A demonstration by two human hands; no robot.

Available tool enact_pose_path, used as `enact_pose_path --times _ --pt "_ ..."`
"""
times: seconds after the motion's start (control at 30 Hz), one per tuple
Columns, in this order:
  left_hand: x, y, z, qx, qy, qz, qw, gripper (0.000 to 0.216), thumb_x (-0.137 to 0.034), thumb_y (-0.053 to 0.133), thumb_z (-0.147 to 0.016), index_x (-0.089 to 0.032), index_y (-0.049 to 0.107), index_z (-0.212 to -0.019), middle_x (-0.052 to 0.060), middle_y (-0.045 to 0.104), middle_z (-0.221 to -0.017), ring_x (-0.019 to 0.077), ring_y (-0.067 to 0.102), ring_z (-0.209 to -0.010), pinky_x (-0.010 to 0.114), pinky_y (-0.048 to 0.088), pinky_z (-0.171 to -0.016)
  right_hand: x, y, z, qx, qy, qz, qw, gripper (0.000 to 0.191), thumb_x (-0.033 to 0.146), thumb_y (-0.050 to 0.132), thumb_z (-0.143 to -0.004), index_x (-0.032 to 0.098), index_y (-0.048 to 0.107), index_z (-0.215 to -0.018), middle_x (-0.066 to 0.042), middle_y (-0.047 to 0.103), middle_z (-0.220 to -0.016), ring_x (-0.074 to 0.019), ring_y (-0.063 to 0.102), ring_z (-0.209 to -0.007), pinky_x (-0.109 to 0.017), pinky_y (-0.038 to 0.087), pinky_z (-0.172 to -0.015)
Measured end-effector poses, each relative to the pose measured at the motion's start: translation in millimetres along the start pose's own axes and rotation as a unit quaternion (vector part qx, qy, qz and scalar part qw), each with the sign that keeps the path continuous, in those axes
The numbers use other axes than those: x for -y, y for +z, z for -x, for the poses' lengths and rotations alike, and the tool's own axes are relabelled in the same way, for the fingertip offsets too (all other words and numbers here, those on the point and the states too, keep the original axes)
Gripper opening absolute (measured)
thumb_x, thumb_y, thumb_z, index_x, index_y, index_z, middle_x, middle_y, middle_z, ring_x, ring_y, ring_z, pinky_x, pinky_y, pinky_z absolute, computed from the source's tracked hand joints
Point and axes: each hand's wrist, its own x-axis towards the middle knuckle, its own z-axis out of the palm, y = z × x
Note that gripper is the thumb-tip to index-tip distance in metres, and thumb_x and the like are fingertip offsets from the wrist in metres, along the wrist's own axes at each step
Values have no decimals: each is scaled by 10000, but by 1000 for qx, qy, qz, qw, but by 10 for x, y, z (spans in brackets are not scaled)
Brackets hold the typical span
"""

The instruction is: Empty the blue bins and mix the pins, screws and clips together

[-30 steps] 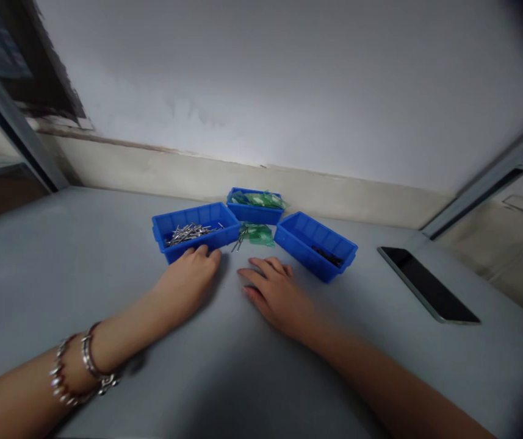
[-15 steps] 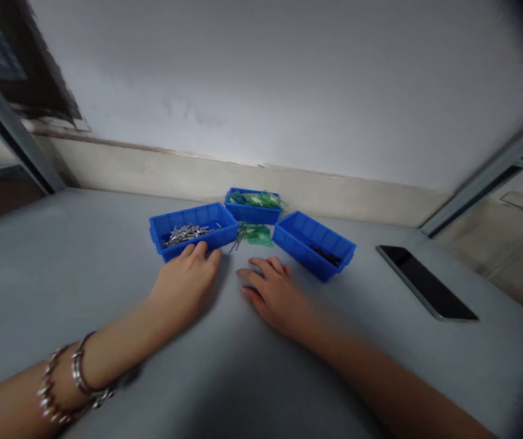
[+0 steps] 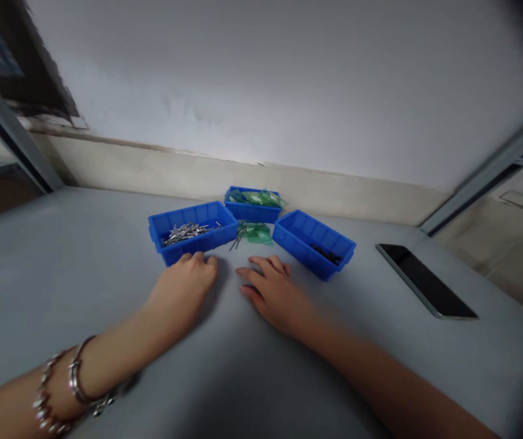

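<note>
My left hand rests on the grey table just in front of the left blue bin. Its fingers curl under; the tips are hidden, so I cannot see whether anything is in them. Inside that bin lies a heap of thin silver metal pins. To the right, my right hand lies on the table with fingers apart and nothing in them. Beyond it are a green plastic packet and a few loose metal pins between the bins.
The right blue bin contains small black parts. A rear blue bin holds green plastic packets near the wall. At the right lies a dark-screened phone or tablet. Metal posts stand at the sides.
My left hand has drawn back slightly from the left bin, and its fingers have curled in more. The right hand stays in place.
</note>
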Motion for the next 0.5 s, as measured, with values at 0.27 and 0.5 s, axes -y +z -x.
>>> enact_pose_path --times 0.27,0.5 --pt "69 18 -50 -6 4 -2 1000 392 56 376 -718 -94 583 -1016 147 596 -924 294 573 -905 374 490 -718 -6 19 12 -10 -5 3 1000 320 322 382 -913 267 530 -1191 -53 507 -1252 -239 428 -1111 -408 383 -890" --pt "-19 4 -64 -87 42 3 995 382 24 377 -743 -125 542 -1054 103 553 -904 230 591 -753 329 491 -619 15 -17 -3 -11 0 -20 1000 342 306 426 -898 199 522 -1208 -91 532 -1200 -243 441 -1085 -413 387 -899"
